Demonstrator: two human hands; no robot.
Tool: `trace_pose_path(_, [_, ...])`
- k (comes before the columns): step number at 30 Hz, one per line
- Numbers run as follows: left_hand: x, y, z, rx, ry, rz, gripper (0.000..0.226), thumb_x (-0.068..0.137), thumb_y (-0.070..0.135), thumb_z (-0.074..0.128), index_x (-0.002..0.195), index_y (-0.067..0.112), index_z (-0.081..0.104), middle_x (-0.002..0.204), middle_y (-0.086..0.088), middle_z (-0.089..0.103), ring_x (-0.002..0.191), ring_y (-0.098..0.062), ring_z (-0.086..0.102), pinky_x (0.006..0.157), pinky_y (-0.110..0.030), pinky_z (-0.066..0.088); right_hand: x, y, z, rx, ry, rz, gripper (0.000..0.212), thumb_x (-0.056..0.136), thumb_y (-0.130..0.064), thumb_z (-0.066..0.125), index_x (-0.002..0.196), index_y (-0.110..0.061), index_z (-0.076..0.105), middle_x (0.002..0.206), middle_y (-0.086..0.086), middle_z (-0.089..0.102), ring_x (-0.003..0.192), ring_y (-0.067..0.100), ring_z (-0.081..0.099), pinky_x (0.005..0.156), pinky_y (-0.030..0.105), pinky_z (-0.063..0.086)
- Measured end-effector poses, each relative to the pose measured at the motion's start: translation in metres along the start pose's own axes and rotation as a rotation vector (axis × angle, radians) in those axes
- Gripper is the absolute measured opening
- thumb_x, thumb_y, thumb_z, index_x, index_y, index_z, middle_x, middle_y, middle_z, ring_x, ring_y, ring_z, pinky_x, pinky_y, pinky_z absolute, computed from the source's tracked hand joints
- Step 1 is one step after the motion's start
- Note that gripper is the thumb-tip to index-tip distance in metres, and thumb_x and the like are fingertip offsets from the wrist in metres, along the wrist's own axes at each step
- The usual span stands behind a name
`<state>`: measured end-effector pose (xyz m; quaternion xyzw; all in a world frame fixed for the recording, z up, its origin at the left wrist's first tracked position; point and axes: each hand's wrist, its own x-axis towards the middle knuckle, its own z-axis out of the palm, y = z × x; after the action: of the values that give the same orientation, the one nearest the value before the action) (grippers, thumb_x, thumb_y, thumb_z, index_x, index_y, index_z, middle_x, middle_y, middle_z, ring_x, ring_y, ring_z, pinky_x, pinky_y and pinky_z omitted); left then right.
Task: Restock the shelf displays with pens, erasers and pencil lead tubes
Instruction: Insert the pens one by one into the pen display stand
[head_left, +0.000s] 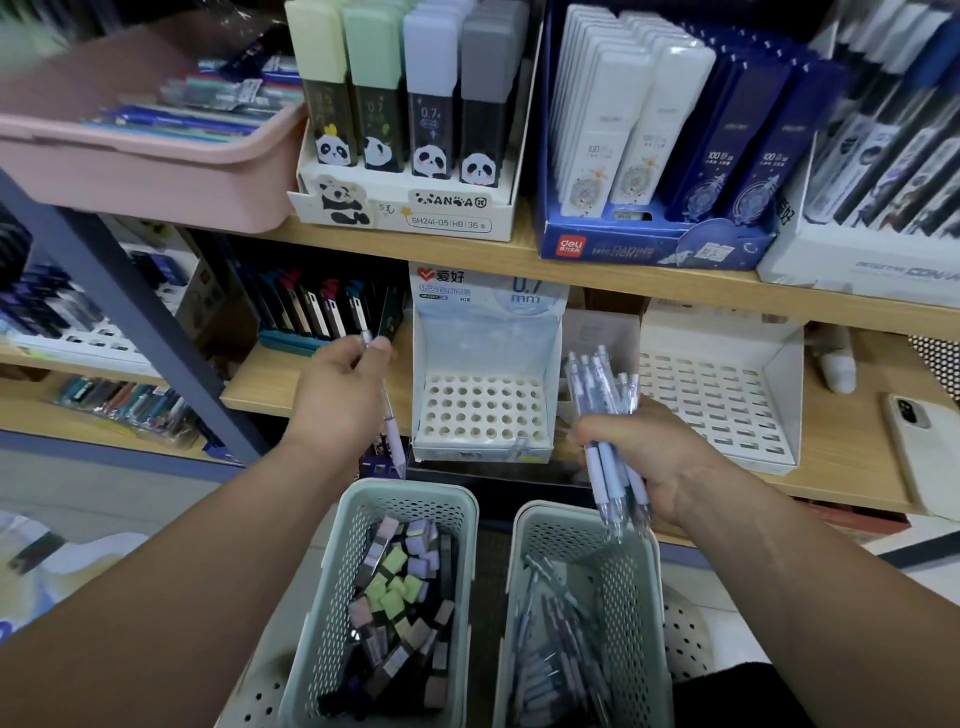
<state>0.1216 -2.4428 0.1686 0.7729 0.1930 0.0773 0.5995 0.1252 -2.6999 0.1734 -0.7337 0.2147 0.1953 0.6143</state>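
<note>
My left hand (340, 387) holds one pale purple pen (393, 439) upright, just left of a white display stand (485, 415) with many round holes, all bare. My right hand (652, 454) grips a bundle of similar pens (605, 395), to the right of that stand. Below the hands stand two pale green baskets: the left basket (363, 512) holds lead tubes with coloured caps (400, 597), and more pens (556, 639) lie in the right basket (535, 525).
A white slotted tray (722, 400) sits right of the stand, a phone (922, 452) beyond it. On the upper shelf stand panda lead-tube boxes (410, 119), a blue display box (654, 244) and a pink bin (156, 156). A blue post (130, 306) slants at left.
</note>
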Motion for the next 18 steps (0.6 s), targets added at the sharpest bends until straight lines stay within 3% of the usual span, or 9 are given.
trace_pose_path(2, [-0.003,0.01,-0.002,-0.025,-0.048,0.066,0.022,0.106,0.03,0.046,0.102,0.022,0.066,0.068,0.0,0.052,0.049,-0.001,0.053,0.043,-0.01,0.038,-0.002,-0.002,0.003,0.036,0.027,-0.016,0.019,0.075,0.001,0.075,0.09,-0.007,0.066,0.065,0.009,0.062,0.059,0.024,0.058,0.061,0.032,0.05])
trace_pose_path(3, [-0.004,0.012,-0.002,-0.024,-0.069,0.101,0.021,0.106,0.028,0.046,0.102,0.025,0.067,0.067,0.004,0.056,0.05,0.003,0.054,0.046,-0.009,0.04,-0.004,-0.002,0.005,0.034,0.033,-0.021,0.019,0.075,0.001,0.075,0.09,-0.008,0.065,0.065,0.008,0.061,0.058,0.023,0.057,0.059,0.031,0.049])
trace_pose_path(4, [-0.004,0.014,-0.003,0.002,-0.08,0.144,0.021,0.105,0.027,0.047,0.1,0.028,0.067,0.075,0.004,0.061,0.058,0.004,0.056,0.056,-0.013,0.045,-0.006,-0.003,0.007,0.023,0.03,-0.021,0.018,0.076,0.0,0.075,0.089,-0.008,0.065,0.065,0.008,0.061,0.057,0.022,0.056,0.056,0.029,0.048])
trace_pose_path(6, [-0.002,0.011,-0.004,0.125,-0.071,0.248,0.021,0.105,0.028,0.047,0.097,0.034,0.066,0.1,0.004,0.065,0.088,-0.009,0.062,0.077,-0.028,0.049,-0.01,-0.002,0.011,0.007,0.015,-0.015,0.018,0.076,0.0,0.075,0.089,-0.007,0.065,0.067,0.009,0.062,0.055,0.021,0.056,0.051,0.025,0.046])
trace_pose_path(8, [0.003,0.008,-0.006,0.203,-0.032,0.307,0.02,0.105,0.028,0.047,0.104,0.032,0.066,0.108,0.003,0.063,0.099,-0.015,0.061,0.087,-0.035,0.049,-0.012,-0.003,0.013,-0.002,0.005,-0.017,0.019,0.076,-0.001,0.076,0.091,-0.007,0.065,0.07,0.009,0.062,0.057,0.021,0.056,0.053,0.025,0.045])
trace_pose_path(11, [0.011,0.004,-0.006,0.203,0.038,0.305,0.022,0.105,0.028,0.048,0.114,0.024,0.067,0.107,-0.003,0.064,0.082,-0.01,0.059,0.071,-0.029,0.047,-0.011,-0.005,0.015,-0.014,0.008,-0.032,0.018,0.077,-0.002,0.076,0.09,-0.008,0.065,0.071,0.008,0.061,0.06,0.021,0.055,0.057,0.026,0.043])
trace_pose_path(13, [0.015,0.001,-0.004,0.225,0.058,0.315,0.019,0.104,0.028,0.048,0.11,0.025,0.067,0.102,-0.005,0.065,0.074,-0.011,0.056,0.063,-0.028,0.041,-0.01,-0.005,0.015,-0.028,0.007,-0.039,0.019,0.078,-0.002,0.076,0.091,-0.009,0.065,0.071,0.008,0.061,0.06,0.02,0.055,0.054,0.024,0.043])
trace_pose_path(18, [0.022,-0.002,0.003,0.346,0.04,0.355,0.018,0.103,0.017,0.05,0.1,0.018,0.068,0.093,0.004,0.065,0.086,-0.017,0.062,0.069,-0.03,0.044,-0.006,0.001,0.012,-0.034,0.015,-0.044,0.03,0.075,0.001,0.076,0.101,-0.009,0.065,0.078,0.009,0.065,0.067,0.023,0.06,0.062,0.028,0.046])
